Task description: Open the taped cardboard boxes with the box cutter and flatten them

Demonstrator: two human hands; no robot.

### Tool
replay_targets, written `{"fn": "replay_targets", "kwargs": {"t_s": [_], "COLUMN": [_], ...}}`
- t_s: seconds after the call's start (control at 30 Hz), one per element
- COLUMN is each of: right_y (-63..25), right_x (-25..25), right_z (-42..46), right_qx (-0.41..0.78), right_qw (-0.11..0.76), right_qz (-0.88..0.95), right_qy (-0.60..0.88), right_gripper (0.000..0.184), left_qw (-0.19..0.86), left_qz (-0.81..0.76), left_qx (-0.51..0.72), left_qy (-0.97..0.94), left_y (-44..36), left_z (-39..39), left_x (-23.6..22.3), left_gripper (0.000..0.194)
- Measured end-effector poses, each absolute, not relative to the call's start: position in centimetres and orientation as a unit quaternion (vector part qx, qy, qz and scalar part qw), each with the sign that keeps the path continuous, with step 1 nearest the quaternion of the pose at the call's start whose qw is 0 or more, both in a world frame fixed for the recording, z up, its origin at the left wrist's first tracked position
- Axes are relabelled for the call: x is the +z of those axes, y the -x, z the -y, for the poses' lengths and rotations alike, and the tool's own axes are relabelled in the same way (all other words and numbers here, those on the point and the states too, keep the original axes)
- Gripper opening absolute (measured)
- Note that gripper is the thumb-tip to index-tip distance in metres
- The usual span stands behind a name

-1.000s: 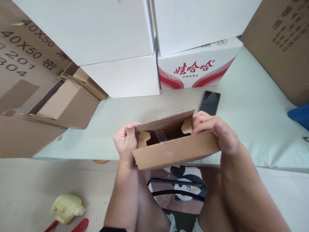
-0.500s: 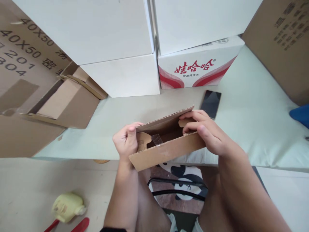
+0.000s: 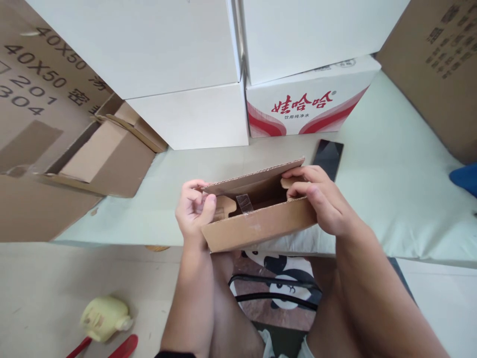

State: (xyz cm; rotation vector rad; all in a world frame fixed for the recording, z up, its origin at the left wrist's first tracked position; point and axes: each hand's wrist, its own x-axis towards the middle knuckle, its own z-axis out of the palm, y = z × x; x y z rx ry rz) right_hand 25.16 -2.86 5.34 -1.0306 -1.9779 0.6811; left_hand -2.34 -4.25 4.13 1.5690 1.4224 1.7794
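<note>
A small brown cardboard box point(image 3: 261, 229) is held between both hands over the front edge of the bed-like surface, its top side gaping and a strip of clear tape point(image 3: 244, 204) across the opening. My left hand point(image 3: 196, 209) grips the left end, thumb by a notched inner flap point(image 3: 224, 206). At the right end my right hand point(image 3: 324, 199) is closed on the box, its fingers reaching over the rim by the other inner flap and its thumb on the front panel. The box's inside is dark, and I cannot make out its contents. A black phone point(image 3: 330, 156) lies just behind my right hand.
Stacked white boxes point(image 3: 186, 119) and a white-and-red water carton point(image 3: 309, 109) stand at the back. Brown cartons point(image 3: 122, 161) are at left, a large one point(image 3: 439, 84) at right. A yellow bottle point(image 3: 104, 318) lies on the floor beside red slippers point(image 3: 124, 346).
My right hand has shifted inward from the box's right corner, with its fingers over the rim. My left fingers have loosened and moved up along the left end. The box has risen slightly.
</note>
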Motion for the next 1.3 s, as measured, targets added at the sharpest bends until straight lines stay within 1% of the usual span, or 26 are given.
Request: {"fn": "replay_targets", "kwargs": {"t_s": [0.07, 0.17, 0.23, 0.37, 0.6, 0.7, 0.93, 1.1, 1.3], "right_y": [-25.2, -25.2, -25.1, -25.1, -25.1, -25.1, -25.1, -25.2, -25.2], "right_x": [5.3, 5.3, 5.3, 5.3, 5.3, 5.3, 5.4, 5.6, 5.6], "right_z": [2.8, 2.8, 2.8, 2.8, 2.7, 2.7, 2.8, 2.9, 2.9], "right_qx": [0.265, 0.268, 0.270, 0.273, 0.275, 0.275, 0.284, 0.290, 0.295], "right_qw": [0.395, 0.391, 0.391, 0.393, 0.393, 0.394, 0.404, 0.410, 0.413], "right_qz": [0.780, 0.781, 0.780, 0.777, 0.778, 0.779, 0.771, 0.763, 0.761], "right_qy": [0.406, 0.406, 0.407, 0.408, 0.406, 0.403, 0.401, 0.408, 0.404], "right_gripper": [0.061, 0.061, 0.062, 0.062, 0.062, 0.060, 0.056, 0.056, 0.052], "left_qw": [0.207, 0.272, 0.298, 0.310, 0.309, 0.313, 0.311, 0.301, 0.281], "left_qz": [-0.530, -0.540, -0.524, -0.506, -0.520, -0.521, -0.536, -0.526, -0.518], "left_qx": [0.572, 0.492, 0.467, 0.438, 0.449, 0.453, 0.487, 0.480, 0.476], "left_qy": [-0.590, -0.626, -0.648, -0.676, -0.657, -0.653, -0.615, -0.634, -0.653], "left_y": [2.4, 2.5, 2.7, 3.2, 3.0, 2.9, 2.2, 2.3, 2.6], "left_z": [4.8, 5.2, 5.2, 4.9, 5.1, 5.1, 5.5, 5.4, 5.2], "left_x": [4.5, 4.8, 4.7, 4.4, 4.3, 4.4, 4.5, 4.8, 4.6], "left_gripper": [0.044, 0.040, 0.041, 0.046, 0.044, 0.046, 0.044, 0.046, 0.046]}}
